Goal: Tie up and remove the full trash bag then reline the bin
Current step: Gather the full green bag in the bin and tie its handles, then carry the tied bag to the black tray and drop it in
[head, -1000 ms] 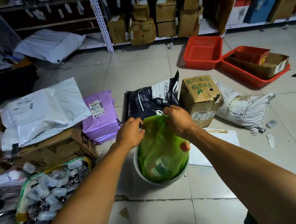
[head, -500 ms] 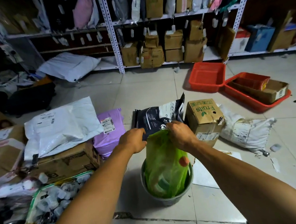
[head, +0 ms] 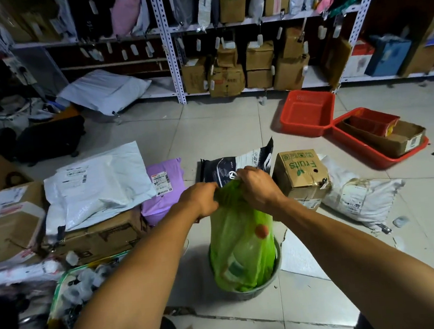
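A parcel storeroom with a pale tiled floor [head: 223, 126], metal shelving along the back wall and packages strewn about. Near the middle of the floor stands a small round grey bin [head: 251, 289], and rising out of it is the green trash bag [head: 240, 244], its lower part sitting inside the bin and its neck drawn up tall above the rim. The left hand [head: 200, 199] and the right hand [head: 259, 186] meet at the gathered top of the bag, the fingers of both closed on the bunched green plastic; whether a knot is formed cannot be told, since the hands cover it.

The film is thin, soft and translucent, with shapes inside showing through, among them an orange-red round thing [head: 261, 231] pressing the right side. It looks fairly light, but the plastic will likely stretch or tear under a sharp pull, so the twisted neck just under the hands seems the best hold, with the lift kept straight up to clear the rim.

Just behind the bag lies a dark mailer pouch [head: 216, 168], to its right a cardboard box marked "Fruits" [head: 301, 174], to its left a purple parcel [head: 164, 190]. Farther back right sit red trays [head: 307, 111].
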